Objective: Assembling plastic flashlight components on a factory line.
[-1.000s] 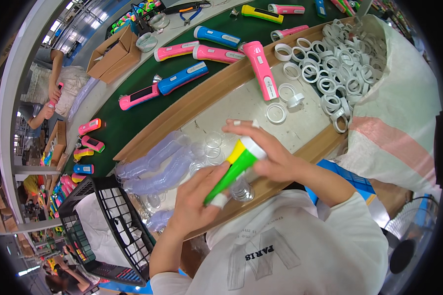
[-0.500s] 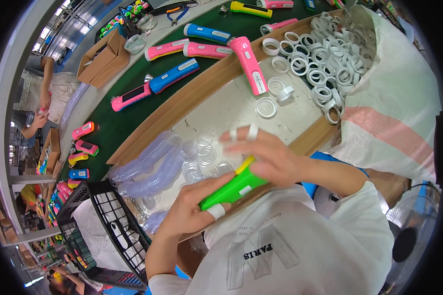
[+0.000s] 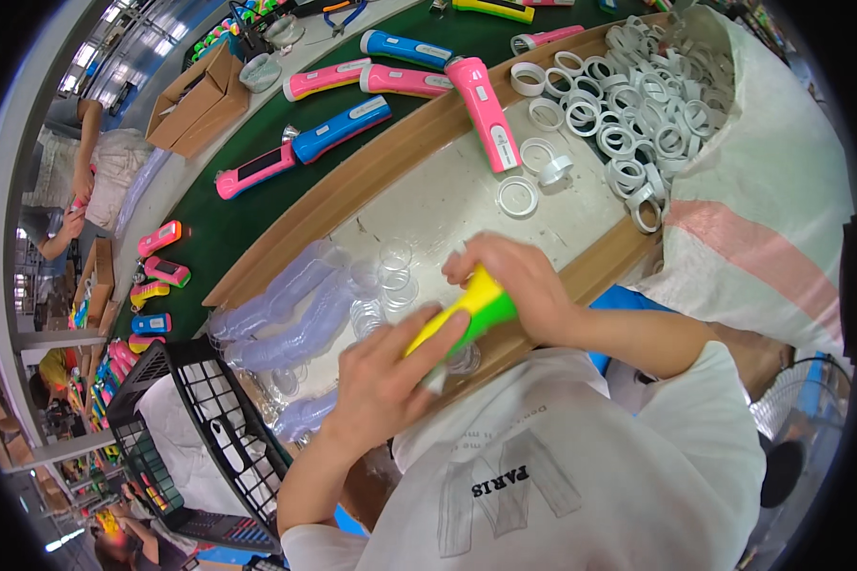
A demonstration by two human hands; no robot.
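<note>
Left hand (image 3: 379, 381) grips the lower end of a smooth yellow-and-green flashlight (image 3: 488, 305); the right hand (image 3: 512, 276), slightly blurred, curls around its upper end, so it slants between them. Beyond lie thin clear discs (image 3: 300, 319), a pink flashlight (image 3: 483, 109) with a white label (image 3: 503, 145) (print too small to read) and heaped white rings (image 3: 614, 143).

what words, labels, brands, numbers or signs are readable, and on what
White T-shirt: black capitals over a large grey letter, legible but not copied; smaller lettering, partly blurred.
Pink flashlights: print too small.
Blue flashlights: print too small.
Held green-and-yellow flashlight: none readable.
</note>
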